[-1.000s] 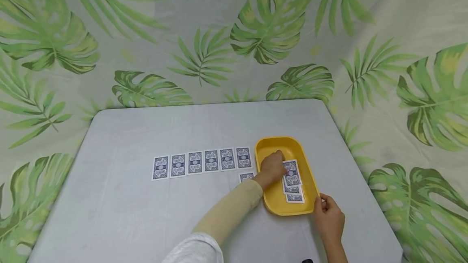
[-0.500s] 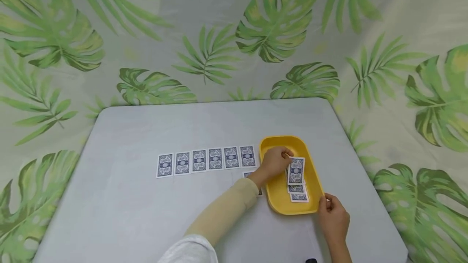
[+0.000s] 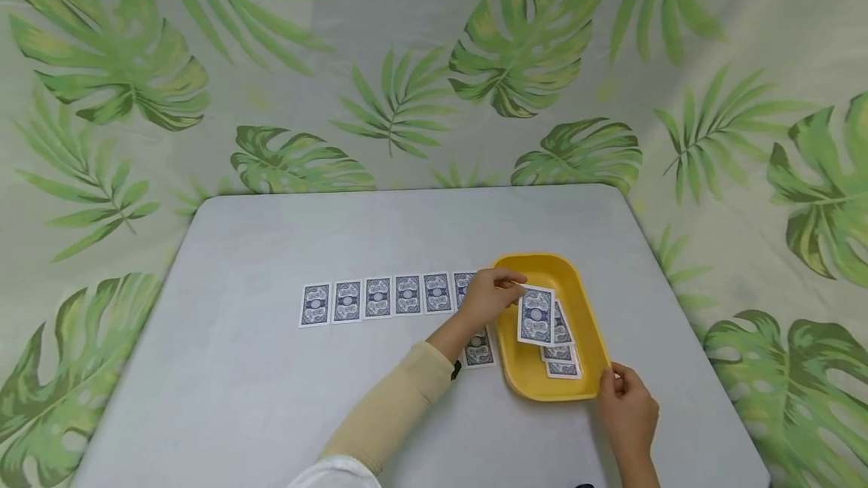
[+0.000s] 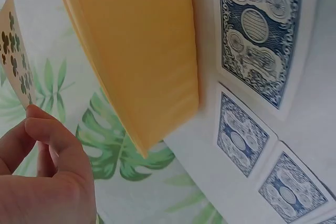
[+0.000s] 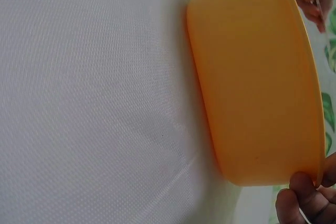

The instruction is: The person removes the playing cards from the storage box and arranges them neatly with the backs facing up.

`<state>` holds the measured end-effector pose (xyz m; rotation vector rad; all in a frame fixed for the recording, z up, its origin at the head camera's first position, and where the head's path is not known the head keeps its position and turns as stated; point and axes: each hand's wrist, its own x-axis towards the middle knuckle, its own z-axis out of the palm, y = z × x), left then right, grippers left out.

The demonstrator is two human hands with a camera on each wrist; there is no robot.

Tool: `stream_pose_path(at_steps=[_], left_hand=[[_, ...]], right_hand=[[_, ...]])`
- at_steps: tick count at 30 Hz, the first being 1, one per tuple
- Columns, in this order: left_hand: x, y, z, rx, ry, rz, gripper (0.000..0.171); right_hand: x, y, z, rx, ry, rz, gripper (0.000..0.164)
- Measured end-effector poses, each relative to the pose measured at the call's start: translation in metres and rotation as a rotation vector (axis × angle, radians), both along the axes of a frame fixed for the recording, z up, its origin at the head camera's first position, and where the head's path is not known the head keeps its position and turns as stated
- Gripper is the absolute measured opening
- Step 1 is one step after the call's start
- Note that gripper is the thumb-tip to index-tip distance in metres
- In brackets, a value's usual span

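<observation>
My left hand (image 3: 484, 298) pinches a playing card (image 3: 536, 315) at its edge, raised over the left side of a yellow plastic tray (image 3: 525, 375). Its blue patterned back shows in the head view; the left wrist view reveals clubs on the face of that card (image 4: 16, 51). Several more cards (image 3: 561, 369) lie overlapping, backs up, inside the tray. At the tray's near right corner my right hand (image 3: 628, 409) grips the rim between thumb and fingers. The right wrist view shows those fingers (image 5: 307, 195) on the tray's edge (image 5: 257, 87).
Left of the tray, a row of face-down cards (image 3: 377, 298) lies on the white table (image 3: 271, 398). Below the row's right end is another card (image 3: 478, 350), partly covered by my left arm. A leaf-print cloth (image 3: 407, 96) hangs behind the table.
My left hand has lifted a card off those in the tray and drawn it left toward the tray's left rim. My right hand keeps its hold on the rim.
</observation>
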<state>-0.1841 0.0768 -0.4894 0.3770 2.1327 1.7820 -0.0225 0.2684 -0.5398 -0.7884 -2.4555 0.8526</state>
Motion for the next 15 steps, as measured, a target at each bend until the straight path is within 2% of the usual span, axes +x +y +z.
stream_pose_path(at_steps=[5, 15], left_hand=[[0.003, -0.021, -0.003, -0.004, -0.008, 0.047, 0.019], [0.014, -0.062, -0.019, 0.001, -0.034, 0.183, 0.017]], right_hand=[[-0.001, -0.002, 0.000, -0.014, -0.013, 0.011, 0.022], [0.001, 0.003, -0.004, 0.000, 0.019, 0.002, 0.023]])
